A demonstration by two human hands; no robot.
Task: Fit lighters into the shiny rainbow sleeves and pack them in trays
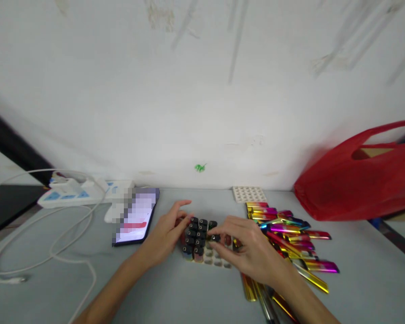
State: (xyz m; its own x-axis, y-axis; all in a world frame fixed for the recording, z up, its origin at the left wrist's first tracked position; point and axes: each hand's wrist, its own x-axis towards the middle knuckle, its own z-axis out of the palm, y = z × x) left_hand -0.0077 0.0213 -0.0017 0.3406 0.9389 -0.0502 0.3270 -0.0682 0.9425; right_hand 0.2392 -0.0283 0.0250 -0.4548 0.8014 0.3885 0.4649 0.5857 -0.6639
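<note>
In front of me a pale tray (218, 262) with rows of holes holds several upright pieces with black tops (198, 242); they look like lighters. My right hand (245, 240) pinches one black-topped lighter (215, 237) between thumb and index finger, over the tray's right part. Whether that lighter sits in its hole I cannot tell. At the tray's left edge, my left hand (165, 234) has its fingers apart, one stretched forward, the thumb by the nearest black tops. Right of the tray lies a loose heap of shiny metallic lighter cases (290, 229), partly hidden by my right hand and forearm.
A second white holed tray (249, 194) lies by the wall. Left are a phone (138, 218), a white power strip (87, 191) and looping white cable (50, 256). A red bag (357, 175) stands at the back right.
</note>
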